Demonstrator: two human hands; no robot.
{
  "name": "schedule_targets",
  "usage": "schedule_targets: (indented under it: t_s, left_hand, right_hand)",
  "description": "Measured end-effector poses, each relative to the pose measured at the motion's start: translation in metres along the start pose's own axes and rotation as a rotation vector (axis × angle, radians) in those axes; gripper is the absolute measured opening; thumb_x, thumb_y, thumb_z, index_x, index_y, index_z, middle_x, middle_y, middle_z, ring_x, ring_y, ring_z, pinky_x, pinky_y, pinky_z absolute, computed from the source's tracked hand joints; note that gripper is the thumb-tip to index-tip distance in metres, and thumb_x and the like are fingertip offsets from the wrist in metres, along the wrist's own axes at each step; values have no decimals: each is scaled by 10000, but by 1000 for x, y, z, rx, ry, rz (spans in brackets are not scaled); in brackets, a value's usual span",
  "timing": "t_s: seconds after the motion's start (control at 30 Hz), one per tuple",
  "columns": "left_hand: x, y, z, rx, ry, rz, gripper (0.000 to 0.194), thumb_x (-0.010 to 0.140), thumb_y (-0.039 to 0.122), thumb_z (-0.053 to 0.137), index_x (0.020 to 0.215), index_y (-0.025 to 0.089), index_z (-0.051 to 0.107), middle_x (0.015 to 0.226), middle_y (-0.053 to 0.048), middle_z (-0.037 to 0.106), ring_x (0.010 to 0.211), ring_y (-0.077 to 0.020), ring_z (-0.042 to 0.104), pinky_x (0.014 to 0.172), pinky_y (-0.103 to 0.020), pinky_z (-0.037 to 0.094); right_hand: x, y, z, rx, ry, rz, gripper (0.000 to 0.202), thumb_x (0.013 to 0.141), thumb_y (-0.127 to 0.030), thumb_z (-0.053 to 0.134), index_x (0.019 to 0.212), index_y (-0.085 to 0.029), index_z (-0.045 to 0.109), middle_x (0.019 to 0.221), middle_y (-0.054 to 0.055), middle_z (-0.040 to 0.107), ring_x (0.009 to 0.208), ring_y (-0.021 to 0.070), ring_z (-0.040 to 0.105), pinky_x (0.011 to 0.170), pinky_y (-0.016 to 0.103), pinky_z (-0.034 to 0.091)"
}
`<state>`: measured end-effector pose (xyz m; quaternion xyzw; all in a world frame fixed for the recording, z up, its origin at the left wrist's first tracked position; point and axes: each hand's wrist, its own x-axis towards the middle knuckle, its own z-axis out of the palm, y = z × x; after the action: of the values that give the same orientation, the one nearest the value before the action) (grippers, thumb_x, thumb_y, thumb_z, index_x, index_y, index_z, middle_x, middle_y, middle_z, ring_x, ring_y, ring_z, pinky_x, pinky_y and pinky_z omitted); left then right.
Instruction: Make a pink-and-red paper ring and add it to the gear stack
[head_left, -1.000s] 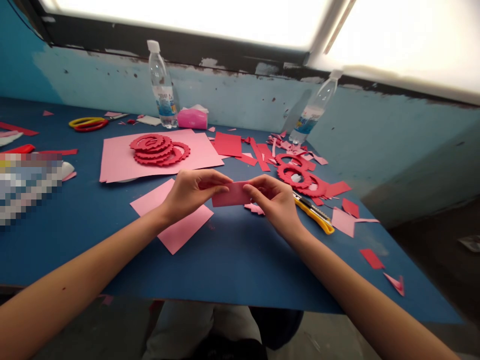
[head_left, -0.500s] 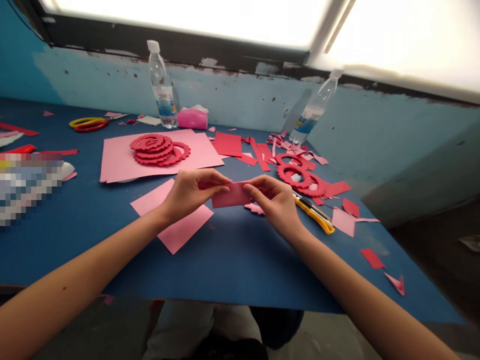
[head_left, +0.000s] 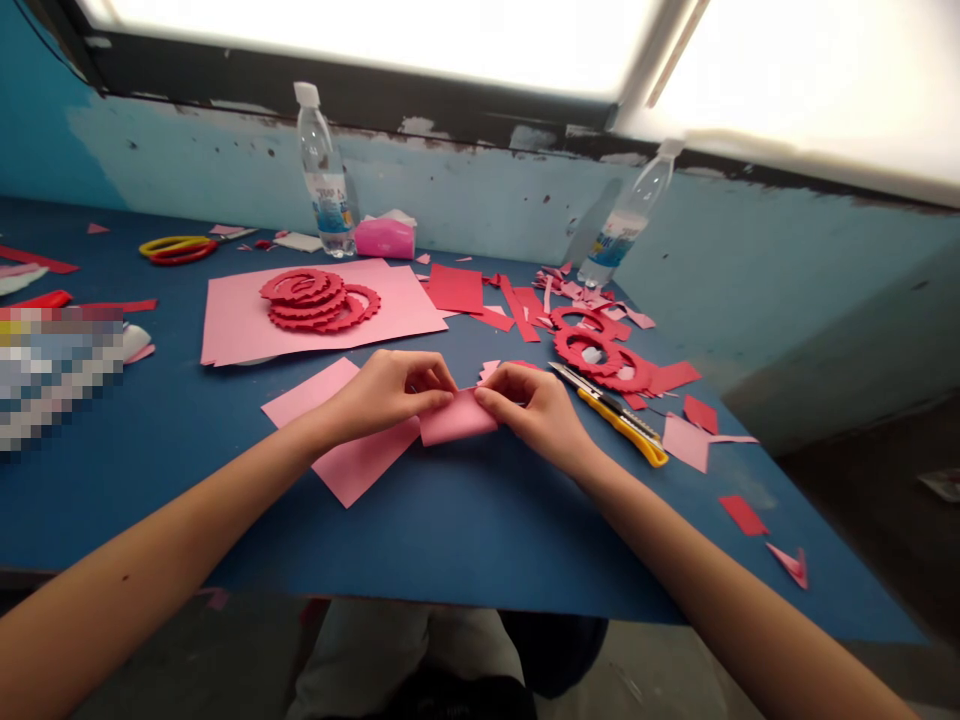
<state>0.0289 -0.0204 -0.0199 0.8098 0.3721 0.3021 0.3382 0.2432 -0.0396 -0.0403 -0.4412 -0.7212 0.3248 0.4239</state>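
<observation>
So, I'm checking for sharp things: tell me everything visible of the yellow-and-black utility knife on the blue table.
The yellow-and-black utility knife has a slim, plastic-looking handle, its near end yellow, and a pointed, grey, metallic-looking blade extended. It lies on the blue table, blade toward the far left, close to the person's right hand, which does not hold it. Scalloped red paper rings lie just beyond; whether they touch it is unclear.

Curved pink paper piece: upper corners hidden under the fingers.
Square pink paper sheet: partly covered by the left hand, toward 8 o'clock.
Red paper scrap: mostly behind the right hand.
Multicoloured object: pixelated, cut off at 9 o'clock.
Clear plastic bottle: 11 o'clock, label print too small to read.
</observation>
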Motion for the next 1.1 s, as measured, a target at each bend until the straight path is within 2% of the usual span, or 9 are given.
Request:
schedule_targets:
  t_s: [0.3,0.43,0.6,0.73,0.97,1.1]
  left_hand:
    - [-1,1,-3,63,-77,-53,103,813,188,631,858,159,719,838,-31,756,777,-159,696,680,-234,513]
    - [-1,-1,-2,107,-94,-47,104,824,180,633,870,165,724,831,-12,754,771,-146,692,678,-223,493]
    - [0,-6,2,295,-76,86,118,829,106,603,844,167,703,791,6,732,711,-122,654,669,-223,456]
    - [-2,-5,6,447,-62,176,141,856,85,566,840,168,679,826,-13,708,732,-140,632,672,-248,436]
    - [-6,-1,11,690,-89,156,190,913,110,506,823,160,666,831,-38,622,652,-142,564,595,-266,392]
    - [-5,-2,10,755,-108,157,173,913,110,514,870,160,674,867,-47,628,710,-160,585,614,-270,406]
  right_hand:
    - [0,3,1,-227,-19,-92,126,849,-237,602,741,-179,632,687,-10,648,614,120,549,584,237,409]
    - [2,5,0,-312,-67,-115,118,873,-198,615,758,-177,630,669,-13,642,611,122,562,588,230,398]
    - [2,3,3,-503,-125,-161,94,884,-146,625,793,-169,613,705,6,611,641,140,518,609,247,336]
    - [3,-1,5,-633,-165,-166,88,903,-150,614,818,-166,599,739,13,576,653,143,475,601,248,298]
    - [4,-10,8,-798,-224,-139,159,931,-157,570,773,-176,577,732,8,553,646,139,459,592,248,270]
    - [4,-16,8,-871,-236,-128,181,951,-161,539,779,-174,594,760,23,594,660,146,494,585,260,254]
